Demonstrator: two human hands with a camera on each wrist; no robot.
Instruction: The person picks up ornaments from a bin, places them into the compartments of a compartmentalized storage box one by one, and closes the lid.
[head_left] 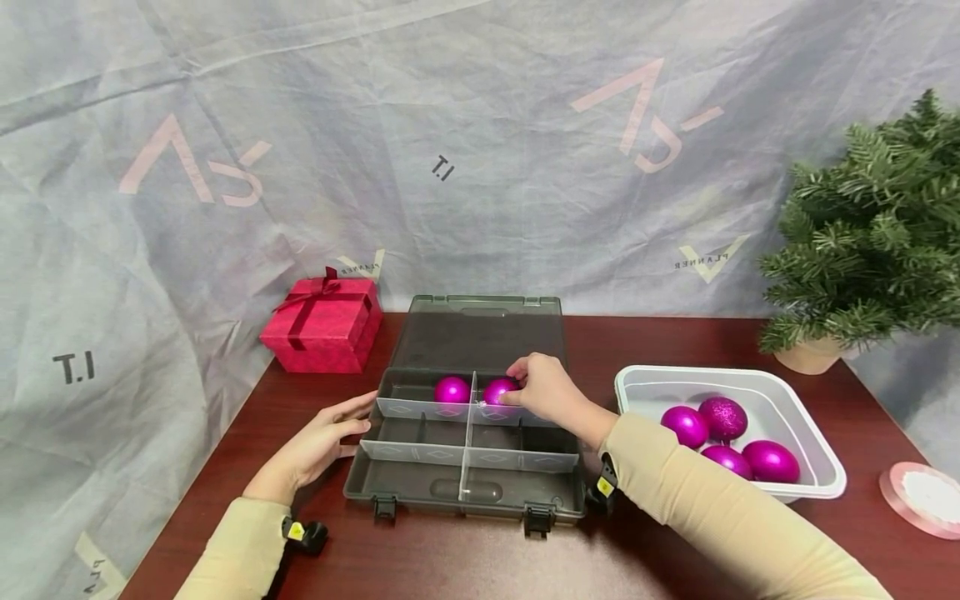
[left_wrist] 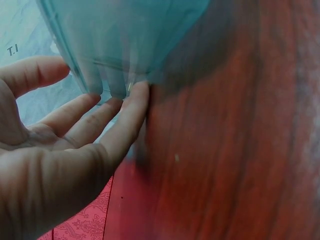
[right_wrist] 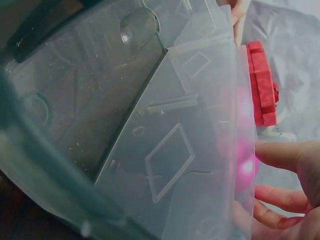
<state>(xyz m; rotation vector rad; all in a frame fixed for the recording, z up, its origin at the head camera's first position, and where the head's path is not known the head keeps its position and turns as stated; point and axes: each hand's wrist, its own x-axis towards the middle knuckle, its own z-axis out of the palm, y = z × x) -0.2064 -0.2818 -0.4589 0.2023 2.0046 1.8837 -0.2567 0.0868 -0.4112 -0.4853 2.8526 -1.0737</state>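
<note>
While right hand [head_left: 547, 388] pinches magenta ball [head_left: 494, 390] — backdrop [head_left: 495, 200] reads "PLANNER", mirrored.

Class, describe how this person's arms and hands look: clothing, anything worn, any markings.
Both arms wear plain beige sleeves, the left sleeve and right sleeve reaching toward the wrists. Each wrist carries a small black device, left and right, with a yellow patch. The left hand and right hand are bare, without gloves; no rings show on the fingers.

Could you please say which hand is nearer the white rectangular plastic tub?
Right. The right hand, pinching a shiny magenta ball, is left of the tub; the left hand, farther left, touches a translucent grey plastic case.
</note>
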